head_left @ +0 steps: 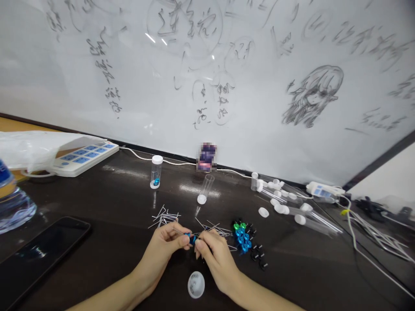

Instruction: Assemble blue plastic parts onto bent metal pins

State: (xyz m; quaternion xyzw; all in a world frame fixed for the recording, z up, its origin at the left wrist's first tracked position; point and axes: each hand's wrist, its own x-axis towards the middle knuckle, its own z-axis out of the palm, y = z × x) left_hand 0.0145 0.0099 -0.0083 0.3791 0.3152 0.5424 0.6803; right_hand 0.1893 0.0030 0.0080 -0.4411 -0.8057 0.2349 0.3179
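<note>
My left hand (167,244) and my right hand (212,255) meet over the dark table, fingers pinched together on a small blue part (189,237) with a thin metal pin. Loose metal pins (165,216) lie scattered just beyond my fingers. A cluster of blue, green and black small parts (244,239) sits right of my right hand. A white cap (196,285) lies between my wrists. An upright capped vial (156,172) holding blue parts stands further back, with an open tilted vial (205,189) beside it.
Several empty tubes and white caps (285,205) lie at the right, with cables (372,233) beyond. A phone (39,255) and water bottle (13,203) sit at the left, a power strip (84,157) behind. A whiteboard (207,77) leans along the back.
</note>
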